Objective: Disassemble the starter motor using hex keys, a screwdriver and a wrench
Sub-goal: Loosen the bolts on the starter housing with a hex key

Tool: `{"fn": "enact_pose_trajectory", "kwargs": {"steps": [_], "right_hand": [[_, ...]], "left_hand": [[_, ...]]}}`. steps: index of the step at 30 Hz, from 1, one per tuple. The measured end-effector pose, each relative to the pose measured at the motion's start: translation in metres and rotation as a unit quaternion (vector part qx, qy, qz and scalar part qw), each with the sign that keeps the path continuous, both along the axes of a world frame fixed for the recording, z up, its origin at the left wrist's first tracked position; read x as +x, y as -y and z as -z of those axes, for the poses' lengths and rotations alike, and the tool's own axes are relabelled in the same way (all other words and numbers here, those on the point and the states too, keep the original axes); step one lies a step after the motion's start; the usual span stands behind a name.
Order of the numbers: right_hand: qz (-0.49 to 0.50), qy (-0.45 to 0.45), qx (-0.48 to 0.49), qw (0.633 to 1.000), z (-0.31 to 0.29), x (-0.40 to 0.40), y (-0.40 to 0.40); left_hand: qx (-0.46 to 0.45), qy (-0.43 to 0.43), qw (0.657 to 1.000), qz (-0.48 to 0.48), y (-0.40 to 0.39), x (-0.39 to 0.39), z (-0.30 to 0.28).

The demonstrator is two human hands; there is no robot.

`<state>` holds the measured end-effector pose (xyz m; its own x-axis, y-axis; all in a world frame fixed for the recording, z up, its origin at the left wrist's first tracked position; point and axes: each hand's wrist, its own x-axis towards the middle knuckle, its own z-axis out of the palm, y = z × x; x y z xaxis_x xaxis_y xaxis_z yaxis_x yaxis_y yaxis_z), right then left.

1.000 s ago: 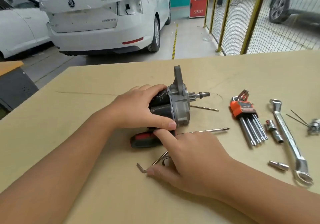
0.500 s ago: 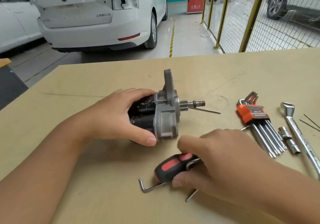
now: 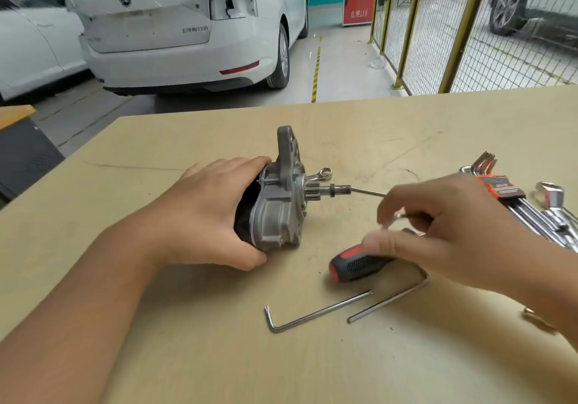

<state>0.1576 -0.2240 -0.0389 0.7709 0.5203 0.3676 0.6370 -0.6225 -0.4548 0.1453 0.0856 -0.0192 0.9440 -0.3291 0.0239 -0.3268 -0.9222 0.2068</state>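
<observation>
Right hand (image 3: 463, 228) (fingertips blurred) hides the screwdriver (image 3: 356, 264) shaft.

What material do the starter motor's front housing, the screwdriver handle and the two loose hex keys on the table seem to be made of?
Front housing: apparently cast aluminium, judging by its dull grey matte skin with moulded ribs. Screwdriver handle: black and red plastic or rubber, with a dotted grip patch. Both loose hex keys: probably steel, thin bent rods with a grey metallic sheen. The table looks like pale wood board.
</observation>
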Motion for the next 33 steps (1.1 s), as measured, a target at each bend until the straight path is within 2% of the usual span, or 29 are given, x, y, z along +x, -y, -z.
{"fn": "enact_pose_trajectory", "kwargs": {"steps": [2,4,9,13,17,22,26,29,31,33], "right_hand": [[0.026,0.019,0.113,0.993,0.001,0.002,-0.001],[0.046,0.040,0.151,0.987,0.005,0.003,-0.004],[0.045,0.023,0.157,0.986,0.017,0.002,-0.008],[0.048,0.021,0.157,0.986,0.020,0.000,-0.014],[0.084,0.032,0.221,0.971,0.025,-0.001,-0.017],[0.089,-0.030,0.409,0.908,0.020,-0.002,-0.019],[0.063,-0.109,0.491,0.862,0.015,0.001,-0.020],[0.005,-0.181,0.573,0.799,0.015,0.000,-0.025],[0.005,-0.217,0.605,0.766,0.014,-0.002,-0.028],[0.019,-0.243,0.615,0.750,0.015,-0.005,-0.032]], "left_hand": [[-0.022,-0.003,1.000,0.011,-0.001,0.000,-0.002],[-0.060,-0.029,0.998,0.024,-0.006,-0.001,-0.005],[-0.172,-0.116,0.978,0.027,-0.019,-0.005,-0.008],[-0.222,-0.109,0.969,0.016,-0.022,-0.004,-0.012],[-0.243,-0.113,0.963,0.018,-0.017,0.001,-0.019],[-0.254,-0.099,0.962,0.037,-0.020,-0.002,-0.014],[-0.224,-0.072,0.969,0.072,-0.026,-0.012,-0.005],[-0.204,-0.019,0.976,0.076,-0.030,-0.018,0.004],[-0.180,0.009,0.980,0.085,-0.034,-0.024,0.007],[-0.145,0.035,0.984,0.096,-0.037,-0.026,0.008]]}}
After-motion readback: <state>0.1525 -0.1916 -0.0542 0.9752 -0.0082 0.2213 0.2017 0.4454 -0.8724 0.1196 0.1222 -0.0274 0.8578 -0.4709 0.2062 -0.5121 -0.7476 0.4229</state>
